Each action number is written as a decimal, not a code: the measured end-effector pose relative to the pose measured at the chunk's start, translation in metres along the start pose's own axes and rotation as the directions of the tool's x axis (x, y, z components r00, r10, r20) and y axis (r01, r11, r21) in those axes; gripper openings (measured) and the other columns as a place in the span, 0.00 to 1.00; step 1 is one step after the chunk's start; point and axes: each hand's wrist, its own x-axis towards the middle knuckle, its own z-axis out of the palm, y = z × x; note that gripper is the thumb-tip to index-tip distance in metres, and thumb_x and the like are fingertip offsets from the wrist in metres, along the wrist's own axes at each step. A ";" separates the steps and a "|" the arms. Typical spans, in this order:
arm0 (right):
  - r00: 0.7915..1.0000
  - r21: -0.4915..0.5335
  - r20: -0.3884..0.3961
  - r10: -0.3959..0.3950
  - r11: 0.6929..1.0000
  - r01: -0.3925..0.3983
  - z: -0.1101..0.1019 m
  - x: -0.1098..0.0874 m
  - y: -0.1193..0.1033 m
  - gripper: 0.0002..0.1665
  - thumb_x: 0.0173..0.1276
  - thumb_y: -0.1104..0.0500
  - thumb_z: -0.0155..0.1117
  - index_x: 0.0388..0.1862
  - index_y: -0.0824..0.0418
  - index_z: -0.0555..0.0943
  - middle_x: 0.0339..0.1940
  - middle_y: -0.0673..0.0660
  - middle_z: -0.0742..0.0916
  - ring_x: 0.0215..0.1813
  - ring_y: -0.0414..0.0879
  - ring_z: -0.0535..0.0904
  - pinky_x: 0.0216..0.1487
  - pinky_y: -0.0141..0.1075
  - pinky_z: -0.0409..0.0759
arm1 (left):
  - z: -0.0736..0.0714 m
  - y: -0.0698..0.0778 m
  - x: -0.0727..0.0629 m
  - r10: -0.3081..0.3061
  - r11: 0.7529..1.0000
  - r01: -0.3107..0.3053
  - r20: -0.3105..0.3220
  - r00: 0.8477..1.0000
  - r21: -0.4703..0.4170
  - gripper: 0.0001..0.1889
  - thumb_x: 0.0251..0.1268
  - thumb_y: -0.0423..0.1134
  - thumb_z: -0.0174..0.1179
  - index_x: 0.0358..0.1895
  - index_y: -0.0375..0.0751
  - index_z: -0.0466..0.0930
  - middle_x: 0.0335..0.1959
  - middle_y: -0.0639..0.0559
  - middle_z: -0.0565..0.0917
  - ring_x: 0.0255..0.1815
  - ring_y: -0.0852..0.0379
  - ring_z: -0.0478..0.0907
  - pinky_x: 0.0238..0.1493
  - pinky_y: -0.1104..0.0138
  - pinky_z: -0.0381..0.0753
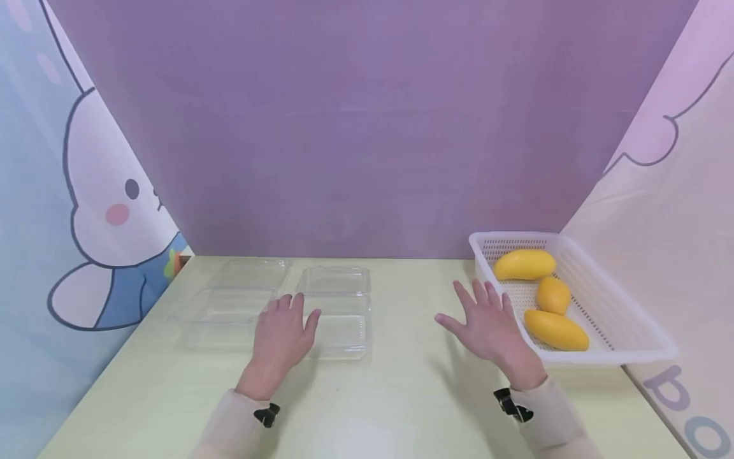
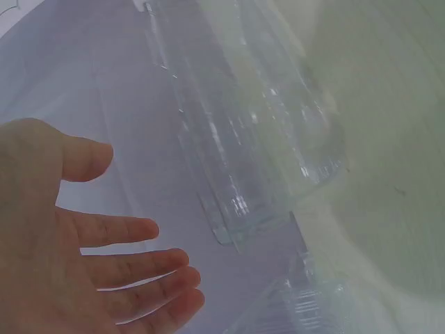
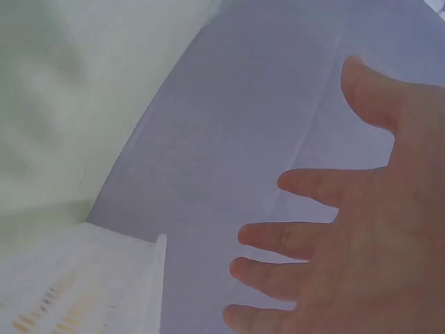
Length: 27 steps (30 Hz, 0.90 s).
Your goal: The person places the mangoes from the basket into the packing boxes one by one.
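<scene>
My left hand [image 1: 282, 339], fingers extended and holding nothing, hovers over the table between two clear plastic clamshell boxes. One box [image 1: 229, 307] lies with its lid folded back at the left; the smaller box [image 1: 343, 319], its lid also back, is just right of the hand. In the left wrist view a clear box [image 2: 236, 132] appears beyond the spread fingers. My right hand [image 1: 490, 328], fingers spread and palm bare, is by the left side of a white plastic basket [image 1: 625, 306]. Inside the basket lie three yellow mangoes [image 1: 555, 330]. The right wrist view catches the basket's corner [image 3: 125, 257].
A pale yellow-green table [image 1: 367, 408] carries everything. Behind it rises a purple backdrop [image 1: 367, 127]. Printed cloths stand at both sides, the left one showing a cartoon rabbit [image 1: 109, 223]. The basket sits near the table's right edge.
</scene>
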 end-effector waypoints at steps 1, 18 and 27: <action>1.000 -0.007 -0.001 0.005 1.000 -0.005 -0.002 0.000 0.001 0.51 0.74 0.29 0.50 0.81 0.64 0.58 0.78 0.77 0.58 0.78 0.76 0.47 0.73 0.72 0.41 | 0.001 -0.001 0.000 0.002 1.000 -0.002 -0.012 1.000 0.016 0.27 0.74 0.50 0.56 0.58 0.25 0.76 0.50 0.29 0.81 0.51 0.30 0.77 0.46 0.42 0.81; 1.000 -0.127 -0.001 -0.004 0.992 0.003 -0.035 -0.003 0.024 0.50 0.75 0.31 0.49 0.78 0.68 0.61 0.75 0.79 0.62 0.75 0.78 0.53 0.72 0.71 0.49 | 0.002 -0.008 -0.001 -0.191 0.979 0.200 0.145 0.971 -0.047 0.16 0.73 0.39 0.52 0.40 0.23 0.75 0.33 0.34 0.77 0.33 0.34 0.80 0.27 0.45 0.83; 1.000 -0.141 0.013 0.013 0.990 -0.011 -0.048 -0.003 0.045 0.51 0.75 0.30 0.50 0.78 0.68 0.60 0.73 0.80 0.63 0.74 0.78 0.55 0.71 0.71 0.50 | 0.004 -0.016 0.001 -0.206 0.967 0.234 0.238 0.949 -0.097 0.08 0.61 0.30 0.51 0.37 0.24 0.74 0.33 0.37 0.76 0.28 0.39 0.78 0.25 0.47 0.81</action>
